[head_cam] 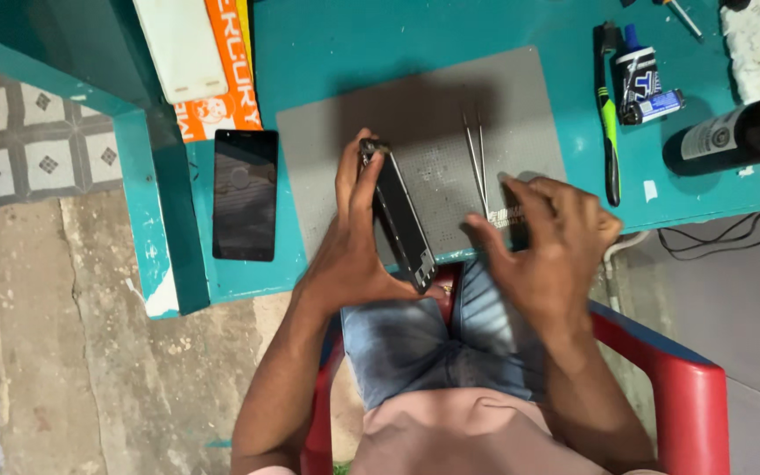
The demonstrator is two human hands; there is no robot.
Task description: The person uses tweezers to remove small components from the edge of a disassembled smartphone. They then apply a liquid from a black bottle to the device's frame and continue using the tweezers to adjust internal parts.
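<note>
- Two phones: one dark phone [244, 194] lies flat, far left on the tabletop [354, 53]; one phone frame [400, 217] stands edge-up over the grey mat [437, 105].
- Left hand [354, 237] fingers clamped on the frame.
- Right hand [549, 242], fingers spread apart and holding nothing, hovers just right of it, beside one pair of tweezers [477, 158].

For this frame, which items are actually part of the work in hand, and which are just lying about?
In use:
- dark phone body held on edge in the left hand
- right hand, open over the grey work mat
- thin metal tweezers on the mat, near the right hand

Lying about:
- flat black phone screen panel
- green-and-black toothbrush
- black cylindrical bottle
- small blue-capped glue tube
</note>
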